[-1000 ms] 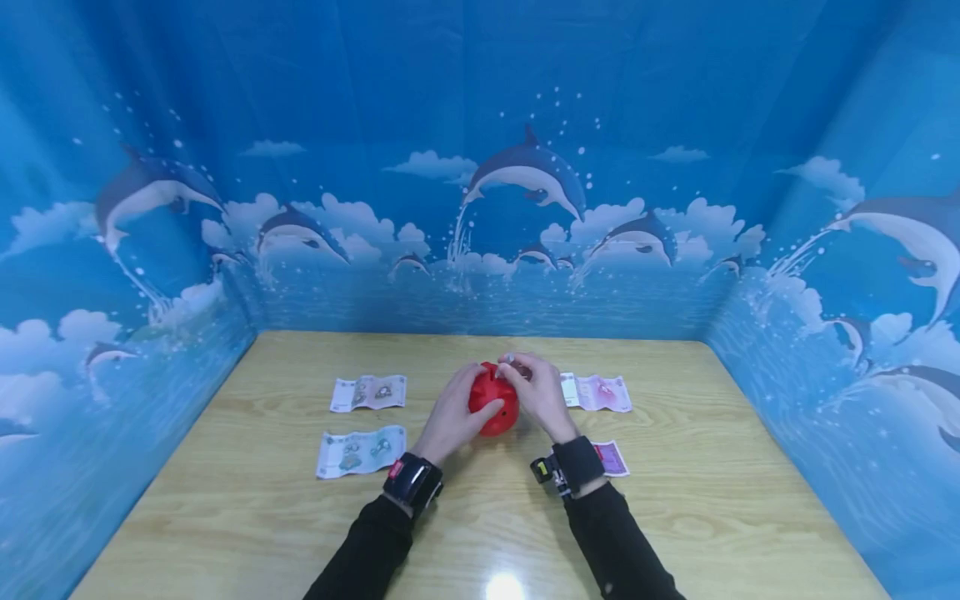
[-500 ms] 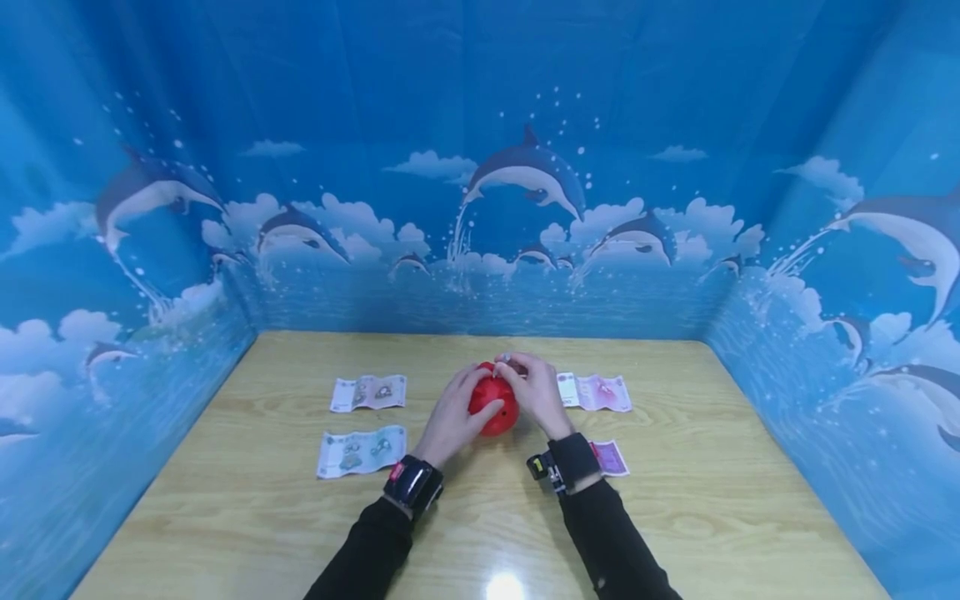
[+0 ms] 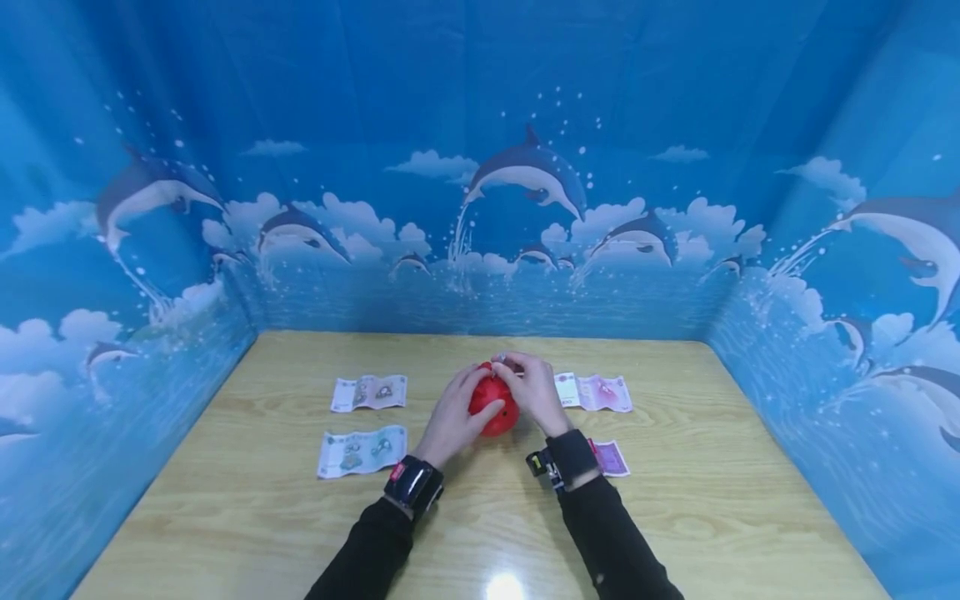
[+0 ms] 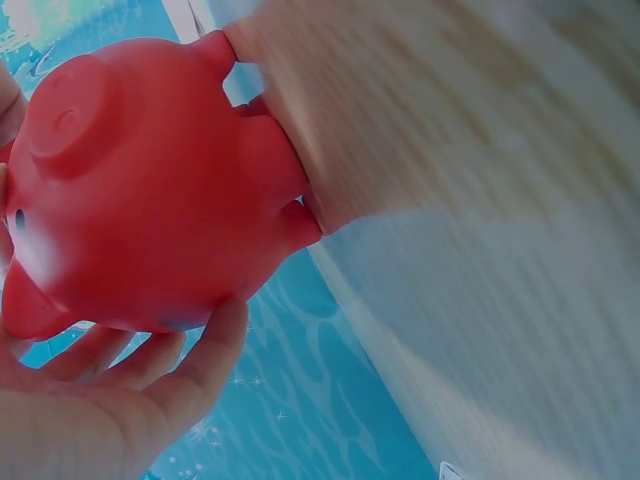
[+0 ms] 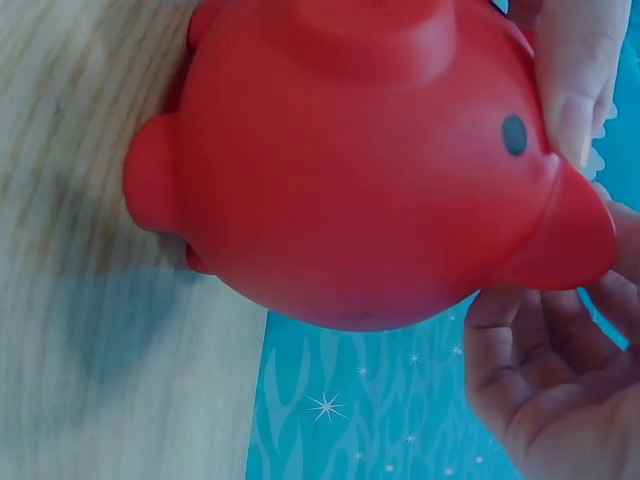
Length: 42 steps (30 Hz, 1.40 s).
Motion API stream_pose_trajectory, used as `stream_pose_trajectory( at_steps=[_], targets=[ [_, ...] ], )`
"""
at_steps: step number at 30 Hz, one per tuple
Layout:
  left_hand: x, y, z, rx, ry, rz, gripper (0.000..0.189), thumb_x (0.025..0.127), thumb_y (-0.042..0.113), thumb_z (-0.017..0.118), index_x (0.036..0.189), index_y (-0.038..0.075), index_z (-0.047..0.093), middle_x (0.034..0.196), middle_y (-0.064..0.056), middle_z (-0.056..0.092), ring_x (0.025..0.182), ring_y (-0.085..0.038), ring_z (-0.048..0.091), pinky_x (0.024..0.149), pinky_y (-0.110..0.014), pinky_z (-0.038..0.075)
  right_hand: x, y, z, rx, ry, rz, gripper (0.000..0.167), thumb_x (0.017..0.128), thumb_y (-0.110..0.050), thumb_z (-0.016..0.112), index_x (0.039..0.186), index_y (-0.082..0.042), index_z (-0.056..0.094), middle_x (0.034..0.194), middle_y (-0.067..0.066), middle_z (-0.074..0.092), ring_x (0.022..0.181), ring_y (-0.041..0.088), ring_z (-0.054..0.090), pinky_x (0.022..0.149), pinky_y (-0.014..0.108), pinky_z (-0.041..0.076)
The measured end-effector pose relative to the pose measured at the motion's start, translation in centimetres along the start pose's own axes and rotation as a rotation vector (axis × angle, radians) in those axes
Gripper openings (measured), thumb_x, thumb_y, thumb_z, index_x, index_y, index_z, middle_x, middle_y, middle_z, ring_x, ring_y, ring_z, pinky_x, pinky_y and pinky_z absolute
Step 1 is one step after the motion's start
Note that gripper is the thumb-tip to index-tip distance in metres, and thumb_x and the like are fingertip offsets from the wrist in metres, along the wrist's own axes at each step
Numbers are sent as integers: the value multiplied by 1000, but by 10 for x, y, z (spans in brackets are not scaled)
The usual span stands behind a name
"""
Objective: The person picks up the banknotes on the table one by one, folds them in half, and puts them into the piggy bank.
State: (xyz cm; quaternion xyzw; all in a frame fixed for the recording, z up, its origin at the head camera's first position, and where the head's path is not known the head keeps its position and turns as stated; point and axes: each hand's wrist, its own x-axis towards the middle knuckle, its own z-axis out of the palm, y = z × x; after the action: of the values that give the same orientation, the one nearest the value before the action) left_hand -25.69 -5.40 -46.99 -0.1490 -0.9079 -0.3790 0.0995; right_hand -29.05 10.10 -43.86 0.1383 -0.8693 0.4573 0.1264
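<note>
A round red piggy bank stands on the wooden table between the two hands. Its snout, black eye and pointed ear show in both wrist views. My left hand grips it from the left, thumb across the near side and fingers spread round its body. My right hand is bent over the top, with its fingertips close to the ear in the right wrist view. A small bright spot shows at those fingertips in the head view. I cannot tell whether they pinch something there.
Two banknotes lie to the left, a pinkish-grey one behind a greenish one. On the right are a pink banknote and a purple one, partly covered by the right wrist. A dolphin-printed blue curtain surrounds the table.
My right hand has shifted slightly left over the top of the piggy bank. The left hand keeps its grip, and the piggy bank and banknotes stay put.
</note>
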Motion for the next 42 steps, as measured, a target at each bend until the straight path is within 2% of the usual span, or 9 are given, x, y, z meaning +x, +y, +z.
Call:
stream_pose_trajectory(
  at_steps=[16,23,32,42],
  targets=[
    [-2,-2,0,-3,-10,3,63,93,47,62,146,18,44,155,-9,37,137,-29,43,103,-50,48,1,2,5,-59,-5,-9,13,94,-22,67,101,-15,74,87,1,72,91,18,68,77,36,58],
    [-2,0,-2,-8,-8,12,62,94,46,62,147,19,44,155,-9,37,137,-30,44,102,-51,48,1,2,5,-40,-7,-35,11,95,-21,66,99,-14,73,86,0,70,90,18,66,76,35,59],
    [-2,0,-1,10,-19,2,63,94,49,60,149,24,42,156,-10,36,137,-31,44,100,-51,49,1,3,6,-32,12,-32,19,93,-23,69,107,-12,75,92,4,73,90,18,67,75,35,59],
    [-1,-1,1,3,-19,-16,68,94,47,62,150,17,39,155,-10,37,137,-30,43,103,-49,48,0,6,7,-23,-4,-32,19,90,-21,72,106,-11,75,91,4,71,85,16,66,76,34,58]
  ],
)
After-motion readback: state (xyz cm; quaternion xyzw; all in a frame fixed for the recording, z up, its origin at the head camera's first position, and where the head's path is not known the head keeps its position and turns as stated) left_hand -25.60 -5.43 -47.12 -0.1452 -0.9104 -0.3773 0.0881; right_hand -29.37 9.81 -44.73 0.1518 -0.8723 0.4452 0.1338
